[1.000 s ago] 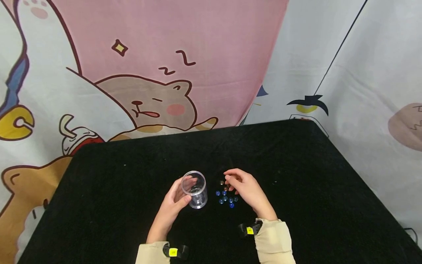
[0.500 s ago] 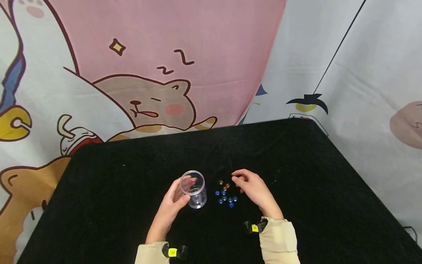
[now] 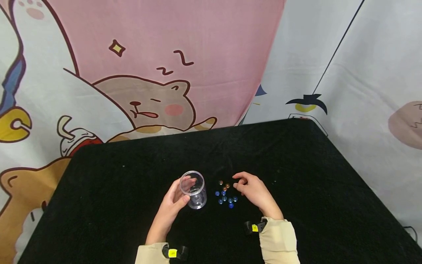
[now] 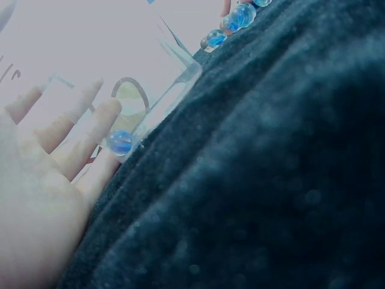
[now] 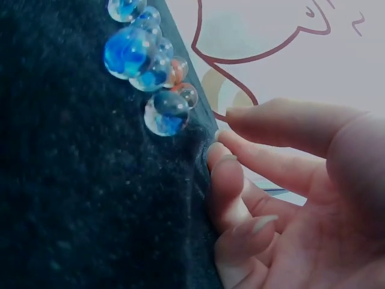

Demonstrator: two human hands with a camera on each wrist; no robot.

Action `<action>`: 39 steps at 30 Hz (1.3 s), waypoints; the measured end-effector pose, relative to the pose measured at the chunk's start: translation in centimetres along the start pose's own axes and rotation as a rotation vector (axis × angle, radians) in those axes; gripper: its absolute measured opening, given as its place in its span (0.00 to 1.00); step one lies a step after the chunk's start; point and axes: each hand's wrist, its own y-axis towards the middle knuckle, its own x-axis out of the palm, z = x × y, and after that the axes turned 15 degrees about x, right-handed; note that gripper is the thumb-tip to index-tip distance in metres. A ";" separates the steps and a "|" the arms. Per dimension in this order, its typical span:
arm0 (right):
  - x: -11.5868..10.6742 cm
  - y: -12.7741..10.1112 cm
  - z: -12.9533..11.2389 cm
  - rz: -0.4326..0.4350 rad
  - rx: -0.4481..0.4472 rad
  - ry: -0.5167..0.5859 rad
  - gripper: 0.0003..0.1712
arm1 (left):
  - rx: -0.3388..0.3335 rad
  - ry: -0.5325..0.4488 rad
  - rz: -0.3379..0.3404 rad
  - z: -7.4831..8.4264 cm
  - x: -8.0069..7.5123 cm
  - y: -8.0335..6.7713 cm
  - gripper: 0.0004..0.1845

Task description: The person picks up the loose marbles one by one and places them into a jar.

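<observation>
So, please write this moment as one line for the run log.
left hand: holds clear jar upright | right hand: fingers curled beside marbles, touching none | marbles: clustered on black cloth

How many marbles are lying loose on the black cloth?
About 9 marbles, clustered between the clear cup and the right hand. One more blue marble sits inside the cup; others may be hidden.

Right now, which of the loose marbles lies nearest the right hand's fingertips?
The orange marble at the far edge of the cluster, just left of the right hand; the blue marbles lie nearer the person.
</observation>
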 end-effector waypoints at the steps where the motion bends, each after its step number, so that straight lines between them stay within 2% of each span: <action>1: 0.0 0.0 0.0 0.000 -0.001 0.000 0.16 | 0.003 0.001 -0.001 0.0 0.0 0.0 0.25; 10: 0.2 -0.1 0.0 0.000 -0.037 -0.047 0.17 | 0.000 0.004 -0.002 0.0 0.0 0.0 0.25; 23: 0.6 -0.3 -0.3 -0.027 -0.123 -0.164 0.10 | 0.023 -0.015 -0.006 0.1 0.0 0.0 0.25; 39: 1.4 -0.6 -0.9 0.034 -0.099 -0.264 0.08 | 0.015 -0.006 -0.006 -0.1 -0.1 0.0 0.26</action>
